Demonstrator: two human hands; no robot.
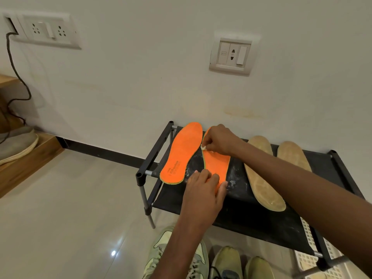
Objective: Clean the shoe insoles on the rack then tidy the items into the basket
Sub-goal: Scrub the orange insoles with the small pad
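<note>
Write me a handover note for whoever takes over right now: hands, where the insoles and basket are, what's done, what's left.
Left hand: fingers flat, pressing down the near end of the right orange insole on the rack.
Right hand: pinching a small white wipe against the same insole, farther up.
Left orange insole lies beside it; two tan insoles lie to the right, all on the top shelf.
White dust marks the shelf between them.
Basket: white, on the floor under the rack's right end.
Done: cannot tell which insoles are finished.
Left: finish wiping, then put the items into the basket.
</note>
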